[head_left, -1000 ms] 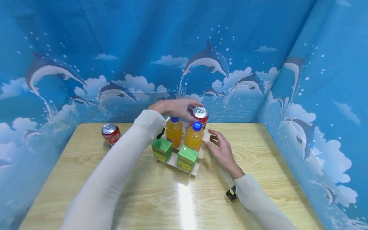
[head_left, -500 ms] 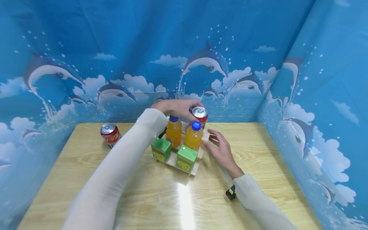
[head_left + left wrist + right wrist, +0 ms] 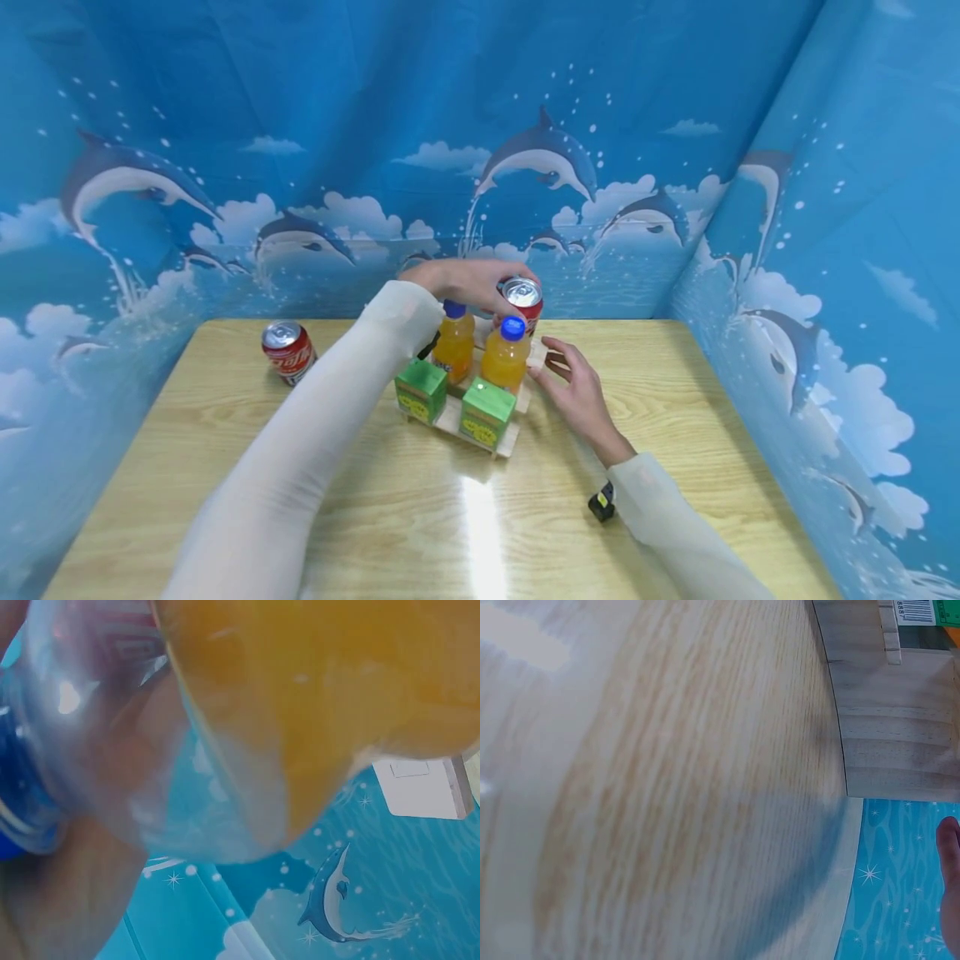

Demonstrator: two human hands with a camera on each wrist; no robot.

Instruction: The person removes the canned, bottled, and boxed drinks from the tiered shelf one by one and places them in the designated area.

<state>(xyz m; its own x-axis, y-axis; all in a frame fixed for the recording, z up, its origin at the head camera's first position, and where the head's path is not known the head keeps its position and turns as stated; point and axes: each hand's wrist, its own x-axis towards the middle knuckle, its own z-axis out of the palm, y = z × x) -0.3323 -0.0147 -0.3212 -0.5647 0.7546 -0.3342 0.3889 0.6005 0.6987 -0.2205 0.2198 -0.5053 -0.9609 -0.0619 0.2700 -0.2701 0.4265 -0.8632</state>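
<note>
On table, rack at ctr. R hand at its 3 o'clock end, thumb & fingers apart; can't tell if pinching. L hand is nearer, in from 9 o'clock. Bottle at approx 6 hides base of can: upright at rack's top, L fingers curled round it.

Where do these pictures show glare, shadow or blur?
Head view: bright glare streak on the table; left wrist view: the close-up orange-drink bottle is soft, out of focus, with a small highlight; right wrist view: pale glare at upper left, a curved shadow on the table, the wooden rack looking dim.
</note>
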